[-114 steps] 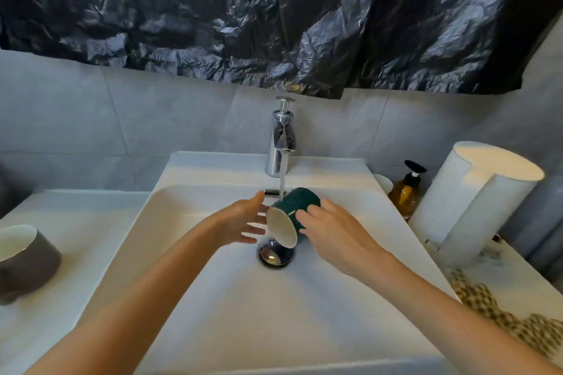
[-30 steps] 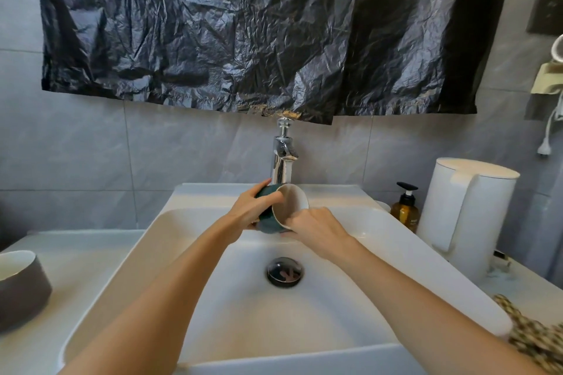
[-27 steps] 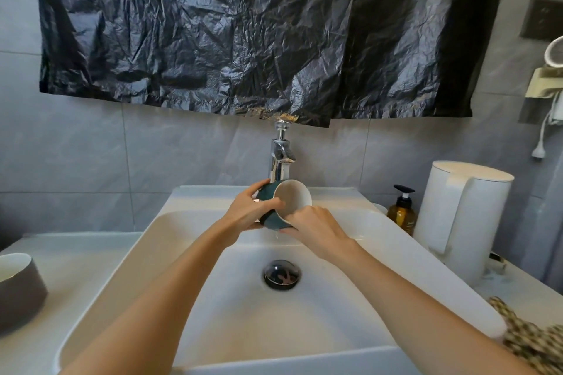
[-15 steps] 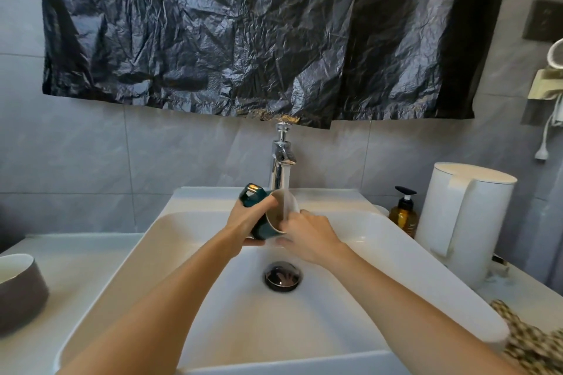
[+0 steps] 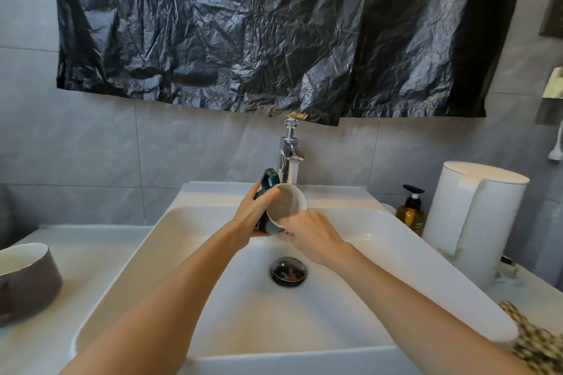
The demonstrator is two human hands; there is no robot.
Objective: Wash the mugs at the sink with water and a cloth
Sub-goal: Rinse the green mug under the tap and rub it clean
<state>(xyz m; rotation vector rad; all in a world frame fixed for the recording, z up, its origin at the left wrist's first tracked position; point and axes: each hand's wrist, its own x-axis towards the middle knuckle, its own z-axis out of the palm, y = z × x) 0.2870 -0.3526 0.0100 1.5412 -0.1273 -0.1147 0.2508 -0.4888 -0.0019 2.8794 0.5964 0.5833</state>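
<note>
Brown mug (image 5: 27,277): far left of the tap (image 5: 289,158), upright on the counter; probably unwashed; an elbow swinging out could knock it
Left hand (image 5: 253,216): just below and left of the tap; fingers wrapped round the green mug's body, thumb by the rim; a wet glaze may let it slide
Green mug (image 5: 281,207): directly under the tap, over the sink (image 5: 380,253), mouth tilted toward the camera; its handle sits close to the spout and could strike it; a drop risks a chip
Right hand (image 5: 310,231): below and right of the tap; fingers curled onto the mug's lower rim; running water could splash off it
Cloth (image 5: 536,341): far right of the tap, on the counter; neither hand is free for it
</note>
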